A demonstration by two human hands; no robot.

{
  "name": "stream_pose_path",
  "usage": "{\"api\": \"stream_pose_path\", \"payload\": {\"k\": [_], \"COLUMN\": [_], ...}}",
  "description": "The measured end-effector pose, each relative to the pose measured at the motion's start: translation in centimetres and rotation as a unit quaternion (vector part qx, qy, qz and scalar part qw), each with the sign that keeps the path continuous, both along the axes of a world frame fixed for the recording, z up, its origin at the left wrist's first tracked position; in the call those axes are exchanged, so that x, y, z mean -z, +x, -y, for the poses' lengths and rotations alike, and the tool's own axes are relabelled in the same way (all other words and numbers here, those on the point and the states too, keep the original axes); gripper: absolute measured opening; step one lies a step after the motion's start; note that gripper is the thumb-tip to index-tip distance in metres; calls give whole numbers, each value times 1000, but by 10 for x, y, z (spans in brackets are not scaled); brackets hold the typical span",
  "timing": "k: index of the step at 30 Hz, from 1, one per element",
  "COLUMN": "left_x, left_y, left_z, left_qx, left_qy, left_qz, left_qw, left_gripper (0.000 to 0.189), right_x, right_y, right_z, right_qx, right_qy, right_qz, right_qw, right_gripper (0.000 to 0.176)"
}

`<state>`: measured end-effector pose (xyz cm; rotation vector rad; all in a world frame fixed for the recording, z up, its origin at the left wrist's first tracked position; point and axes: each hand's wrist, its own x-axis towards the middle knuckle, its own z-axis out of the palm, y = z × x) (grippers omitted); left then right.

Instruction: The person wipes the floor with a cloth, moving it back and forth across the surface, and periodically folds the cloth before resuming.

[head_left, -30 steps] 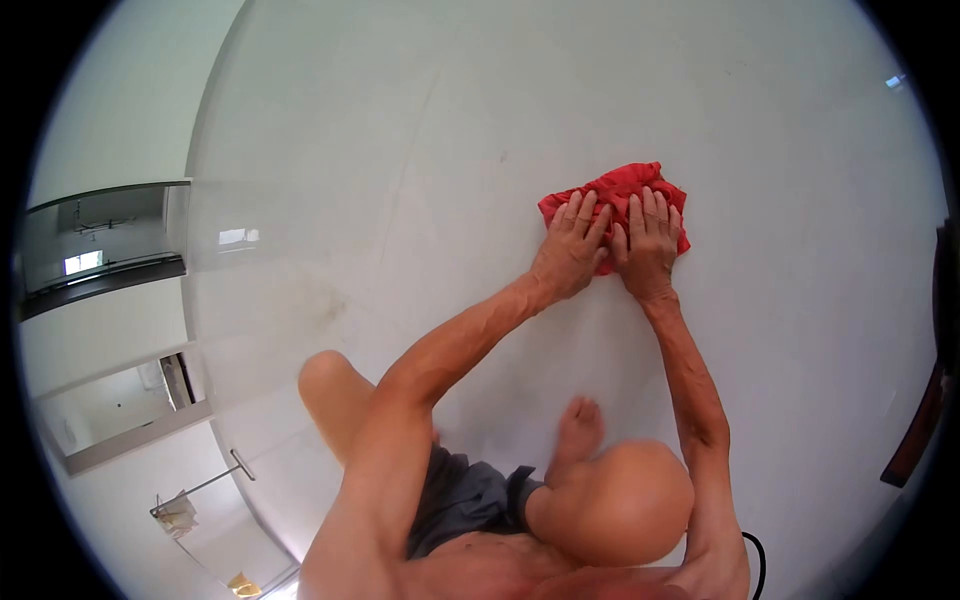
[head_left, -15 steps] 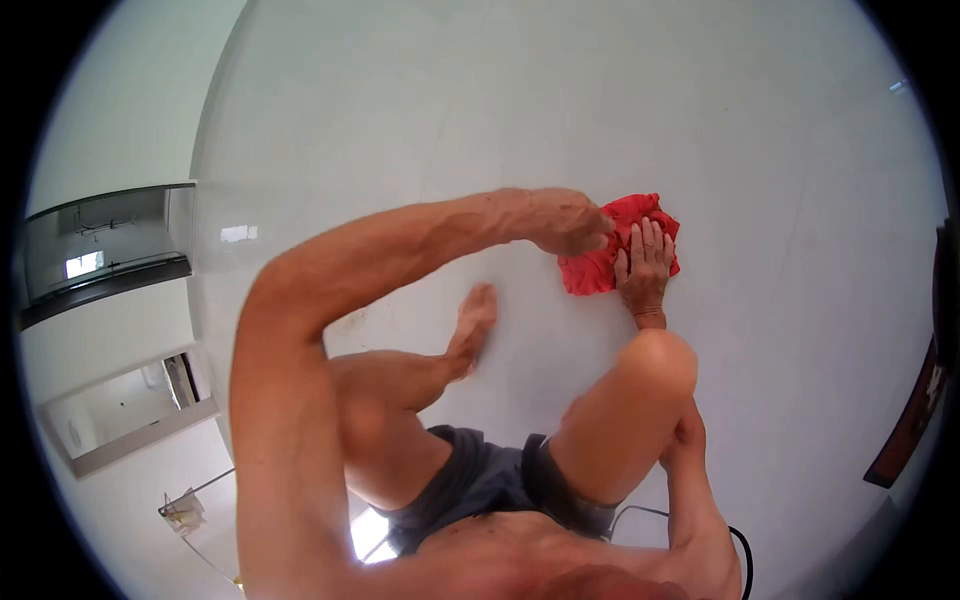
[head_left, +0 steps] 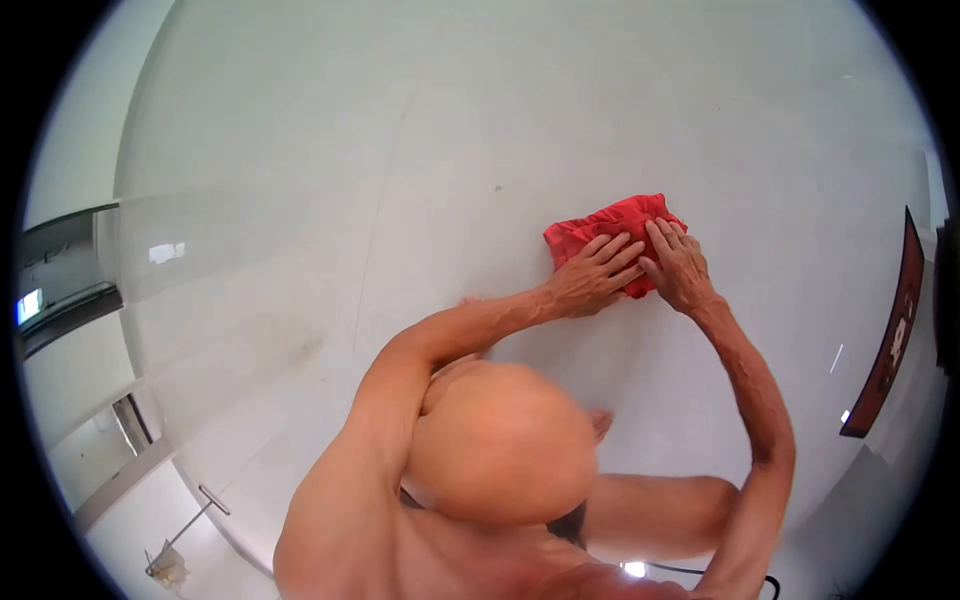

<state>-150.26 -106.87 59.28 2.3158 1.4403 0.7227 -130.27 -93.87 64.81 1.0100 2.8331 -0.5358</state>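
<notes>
A folded red cloth (head_left: 610,221) lies on the pale, smooth floor. My left hand (head_left: 590,278) rests flat on its near left part, fingers stretched out and a little apart. On the near right part, my right hand (head_left: 684,264) is pressed down with its fingers extended. The two hands are close together, the right thumb near the left fingertips. Neither hand has its fingers wrapped round the cloth, though both cover part of it.
My bent knee (head_left: 505,440) sits between my arms. At the right stands a dark-framed panel (head_left: 885,345). Along the left wall are a dark-edged opening (head_left: 70,320) and a thin metal rod (head_left: 195,512). A black cable (head_left: 700,572) runs behind me.
My left hand has come down from above the cloth onto it. The right hand has shifted right, still on the cloth. My legs have moved, and the view has shifted.
</notes>
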Motion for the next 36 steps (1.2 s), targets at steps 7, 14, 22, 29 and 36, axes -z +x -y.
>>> {"api": "stream_pose_path", "payload": {"k": [7, 14, 22, 29, 36], "left_x": [39, 39, -4, -13, 3], "left_y": [-24, -146, -221, -223, -132], "left_z": [-42, 14, 160, 94, -33], "left_qx": [-22, -231, -450, -387, -182], "left_qy": [8, -56, -83, -52, -5], "left_qz": [24, -27, -122, -61, 28], "left_qw": [999, 971, 881, 919, 983], "left_gripper": [66, 70, 73, 77, 68], "right_x": [90, 71, 44, 35, 57], "right_y": [-80, -246, -376, -362, -209], "right_z": [47, 53, 175, 113, 30], "right_qx": [306, 178, 11, 6, 256], "right_qy": [134, 137, -12, 12, 106], "right_qz": [-194, -255, -284, -237, -240], "right_qw": [922, 941, 959, 971, 930], "right_gripper": [49, 47, 56, 54, 43]}}
